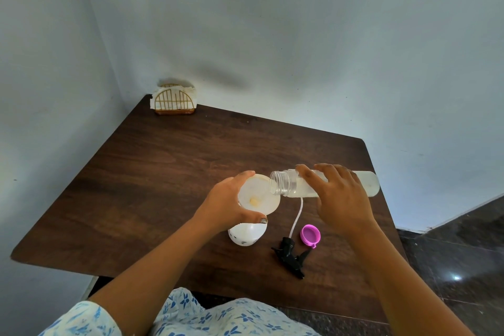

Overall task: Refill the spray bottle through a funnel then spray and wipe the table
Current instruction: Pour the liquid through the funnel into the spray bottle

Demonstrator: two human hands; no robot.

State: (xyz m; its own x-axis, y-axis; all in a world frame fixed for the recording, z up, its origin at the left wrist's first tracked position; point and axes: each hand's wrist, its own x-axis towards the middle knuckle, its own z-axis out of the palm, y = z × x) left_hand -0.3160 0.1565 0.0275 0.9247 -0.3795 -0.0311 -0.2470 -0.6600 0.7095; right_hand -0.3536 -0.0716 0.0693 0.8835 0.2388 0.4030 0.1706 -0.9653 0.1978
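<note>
A white spray bottle [246,234] stands near the front middle of the dark wooden table [152,161]. A white funnel [260,195] sits in its neck. My left hand [227,204] grips the funnel's rim. My right hand [341,196] holds a clear water bottle [365,183] tipped almost flat, its open mouth over the funnel's right edge, with pale liquid inside. The black spray head [290,256] with its white tube lies on the table to the right of the spray bottle. A pink cap [310,234] lies beside it.
A gold wire napkin holder [174,102] with white napkins stands in the far left corner against the wall. Walls close in the table at the left and back. Dark tiled floor [463,254] lies to the right.
</note>
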